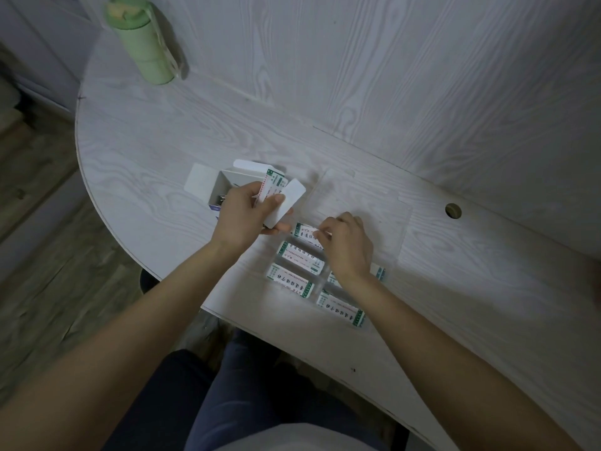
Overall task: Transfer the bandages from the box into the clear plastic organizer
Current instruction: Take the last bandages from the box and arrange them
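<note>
My left hand grips spare bandages beside the box; right hand pinches one bandage into the organizer near the surface's front edge. Risk: loose stack slipping, fanning out.

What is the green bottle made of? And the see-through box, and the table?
The green bottle looks like matte plastic: soft, dull shine, pale lid. The clear plastic organizer seems hard glossy plastic, since the table shows straight through it. The table looks like whitish wood-grain board, probably laminate; the swirly grain looks printed, though I can't be sure.
</note>
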Motion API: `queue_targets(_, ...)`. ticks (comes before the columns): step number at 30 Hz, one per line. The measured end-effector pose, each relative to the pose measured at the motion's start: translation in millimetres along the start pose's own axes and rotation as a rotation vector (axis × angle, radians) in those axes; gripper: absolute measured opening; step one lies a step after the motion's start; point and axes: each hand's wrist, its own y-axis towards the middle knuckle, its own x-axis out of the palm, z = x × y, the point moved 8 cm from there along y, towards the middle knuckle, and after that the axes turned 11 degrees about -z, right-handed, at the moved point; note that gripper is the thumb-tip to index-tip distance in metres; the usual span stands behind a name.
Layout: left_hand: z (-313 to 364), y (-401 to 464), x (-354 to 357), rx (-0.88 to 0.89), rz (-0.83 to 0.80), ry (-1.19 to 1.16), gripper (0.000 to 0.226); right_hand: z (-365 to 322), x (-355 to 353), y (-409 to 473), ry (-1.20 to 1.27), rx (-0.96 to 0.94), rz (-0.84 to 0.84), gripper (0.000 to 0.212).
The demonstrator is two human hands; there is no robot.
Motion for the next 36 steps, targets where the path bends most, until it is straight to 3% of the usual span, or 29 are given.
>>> queue_targets(8, 3, 3, 3, 0.015, -0.001, 0.001, 0.014, -14, 8, 2, -0.112, -0.037, -0.061, 0.026)
queue_targets(15, 6, 4, 6, 0.001, -0.011, 0.035, 0.019, -16, 9, 6, -0.046, -0.067, -0.143, 0.026)
queue_targets(17, 6, 4, 7, 0.002, -0.025, 0.044, 0.014, -12, -2, 8, 0.154, -0.048, -0.123, 0.026)
queue_targets(21, 4, 6, 11, -0.028, -0.051, 0.05, 0.016, -13, -37, 10, 0.896, -0.045, -0.15, 0.021)
queue_targets(26, 10, 8, 31, -0.034, -0.146, 0.037, 0.016, -18, -44, 11, 1.028, -0.035, -0.237, 0.011)
queue_targets(31, 11, 8, 17, -0.035, -0.061, 0.013, 0.014, 2, -29, 9, 1.434, 0.066, -0.208, 0.008)
queue_targets(33, 14, 8, 14, -0.026, -0.055, 0.015, 0.014, 11, -23, 7, 1.317, 0.096, -0.183, 0.006)
queue_targets(36, 21, 9, 13, -0.003, -0.039, 0.02, 0.014, 21, -17, 5, 1.058, 0.138, -0.131, 0.022)
